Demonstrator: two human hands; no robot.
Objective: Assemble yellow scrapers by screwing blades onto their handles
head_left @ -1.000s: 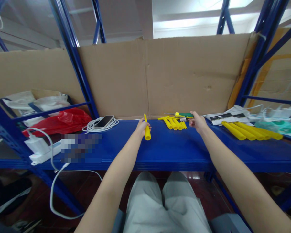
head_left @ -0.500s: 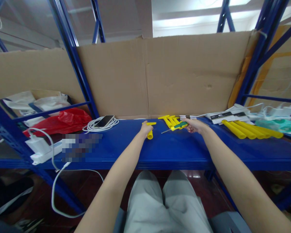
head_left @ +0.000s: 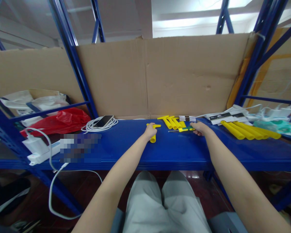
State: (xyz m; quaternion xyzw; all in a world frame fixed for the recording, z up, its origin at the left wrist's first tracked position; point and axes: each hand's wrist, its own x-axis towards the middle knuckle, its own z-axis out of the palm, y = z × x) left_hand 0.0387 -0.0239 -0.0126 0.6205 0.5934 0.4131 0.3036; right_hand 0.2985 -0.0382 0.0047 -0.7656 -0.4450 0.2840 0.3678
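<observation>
My left hand [head_left: 150, 131] is closed around a yellow T-shaped piece [head_left: 153, 139], its tube end pointing toward me. My right hand [head_left: 199, 128] has its fingers closed on the handle of a green and yellow screwdriver [head_left: 185, 129], which lies low over the blue shelf with its thin shaft pointing left. Just behind the screwdriver, several yellow T-shaped pieces [head_left: 168, 122] lie side by side. Beside them sits a small stack of white and dark strips [head_left: 187, 118].
Several yellow tubes [head_left: 242, 130] lie on the blue shelf [head_left: 126, 152] at right, near a white package [head_left: 223, 116]. At left are a phone [head_left: 103, 121] on coiled white cable, a red bag [head_left: 63, 121] and a power strip [head_left: 42, 155]. Cardboard [head_left: 184, 74] stands behind.
The screwdriver, in my right hand, has moved right and lower, away from the yellow pieces. My left hand has shifted slightly right with its yellow piece.
</observation>
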